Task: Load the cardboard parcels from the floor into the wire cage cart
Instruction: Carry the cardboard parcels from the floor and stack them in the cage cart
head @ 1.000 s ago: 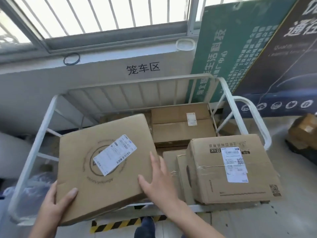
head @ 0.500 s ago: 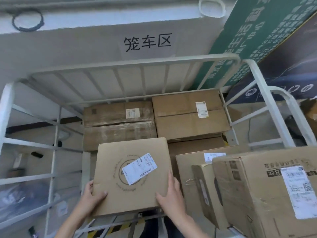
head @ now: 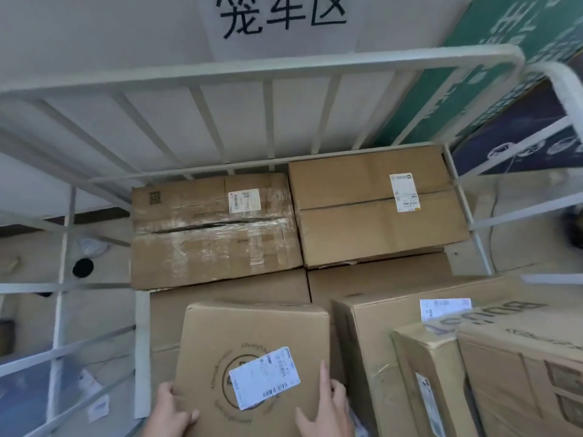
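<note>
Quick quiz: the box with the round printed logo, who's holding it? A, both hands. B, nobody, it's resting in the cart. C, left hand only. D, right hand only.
A: the left hand and right hand grip the near corners of the round-logo box over the cage cart.

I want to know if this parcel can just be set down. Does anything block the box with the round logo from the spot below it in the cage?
Nothing visible blocks it. Both hands, left hand and right hand, hold the round-logo box inside the cage cart, above flat cardboard, beside the tall box on its right.
</note>
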The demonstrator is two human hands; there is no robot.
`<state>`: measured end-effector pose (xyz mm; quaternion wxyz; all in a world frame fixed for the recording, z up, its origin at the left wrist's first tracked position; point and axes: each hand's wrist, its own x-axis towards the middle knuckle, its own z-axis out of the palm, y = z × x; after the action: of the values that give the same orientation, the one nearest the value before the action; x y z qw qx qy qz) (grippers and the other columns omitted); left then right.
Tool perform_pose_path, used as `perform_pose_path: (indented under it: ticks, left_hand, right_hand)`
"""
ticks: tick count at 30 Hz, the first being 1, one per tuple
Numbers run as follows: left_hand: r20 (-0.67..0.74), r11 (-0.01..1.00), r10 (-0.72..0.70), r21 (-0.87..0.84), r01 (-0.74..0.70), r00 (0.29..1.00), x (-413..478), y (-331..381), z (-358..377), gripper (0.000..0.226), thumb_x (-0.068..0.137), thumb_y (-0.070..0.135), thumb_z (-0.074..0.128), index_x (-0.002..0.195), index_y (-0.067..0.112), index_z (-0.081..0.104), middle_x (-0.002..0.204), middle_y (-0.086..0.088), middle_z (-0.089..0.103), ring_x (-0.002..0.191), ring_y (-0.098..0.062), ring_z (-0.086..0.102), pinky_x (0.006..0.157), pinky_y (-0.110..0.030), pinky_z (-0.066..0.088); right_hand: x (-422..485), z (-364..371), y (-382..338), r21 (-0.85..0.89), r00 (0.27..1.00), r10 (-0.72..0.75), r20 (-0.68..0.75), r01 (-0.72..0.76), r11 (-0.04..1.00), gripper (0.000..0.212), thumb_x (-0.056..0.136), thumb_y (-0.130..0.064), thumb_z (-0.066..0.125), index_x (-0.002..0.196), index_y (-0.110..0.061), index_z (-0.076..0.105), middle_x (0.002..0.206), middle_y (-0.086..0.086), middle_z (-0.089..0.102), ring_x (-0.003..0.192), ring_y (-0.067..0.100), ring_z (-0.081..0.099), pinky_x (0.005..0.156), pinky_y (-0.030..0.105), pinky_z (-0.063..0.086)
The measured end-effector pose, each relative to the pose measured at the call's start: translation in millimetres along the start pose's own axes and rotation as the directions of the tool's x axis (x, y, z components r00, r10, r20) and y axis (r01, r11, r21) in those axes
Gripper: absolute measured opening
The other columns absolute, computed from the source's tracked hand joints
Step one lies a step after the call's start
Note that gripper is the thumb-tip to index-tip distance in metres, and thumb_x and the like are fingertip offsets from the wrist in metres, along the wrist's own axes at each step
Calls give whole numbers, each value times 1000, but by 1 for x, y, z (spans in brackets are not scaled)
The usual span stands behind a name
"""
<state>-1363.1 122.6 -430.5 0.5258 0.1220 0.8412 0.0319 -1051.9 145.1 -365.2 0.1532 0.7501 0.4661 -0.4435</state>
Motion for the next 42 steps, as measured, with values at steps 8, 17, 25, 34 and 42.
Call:
perform_pose_path:
  ticks: [8, 17, 25, 34, 42]
  left_hand:
    - [8, 988, 146, 40, -147, 989, -9, 25, 20, 68, 70, 2, 85, 117, 16, 38, 99, -1, 61, 94, -22, 60, 82, -37, 42]
    - [-78, 998, 58, -29, -60, 995, -6, 33, 17, 66, 69, -1, 85, 114, 9, 39, 107, -13, 60, 102, -33, 59, 95, -49, 47]
    - [-93, 994, 111, -15, -113, 990, -3, 45, 15, 60, 74, 5, 83, 114, 16, 40, 99, -1, 60, 82, -10, 56, 61, -30, 40]
    - [92, 982, 168, 71, -175, 981, -18, 56, -3, 84, 82, 11, 78, 148, 9, 26, 138, -14, 55, 112, -27, 56, 97, -44, 46]
    - [106, 863, 490, 78, -499, 865, -172, 92, 46, 68, 95, 31, 64, 153, 21, 30, 159, -4, 32, 146, -25, 30, 117, -45, 24]
  right_hand:
    - [22, -41, -7, 76, 981, -136, -140, 147, 986, 90, 87, -48, 56, 155, -45, -3, 151, -3, 19, 138, 16, 28, 98, 28, 42]
    - [50, -41, -32, 91, 976, -218, -27, 219, 971, 89, 87, -56, 50, 157, -40, -3, 162, -5, 1, 149, 16, 9, 110, 33, 34]
    - [65, -47, -38, 154, 974, -224, -18, 224, 962, 85, 92, -49, 51, 157, -41, -4, 163, -9, -1, 148, 16, 19, 110, 35, 35]
    - [37, -61, -40, 172, 980, -197, 38, 188, 967, 77, 99, -33, 47, 159, -28, 0, 166, -4, 2, 148, 16, 21, 113, 34, 33]
    - [-101, -126, -32, 393, 920, -362, -147, 390, 832, 56, 98, -33, 51, 150, -42, 32, 153, -32, 23, 135, -15, 24, 110, 14, 20]
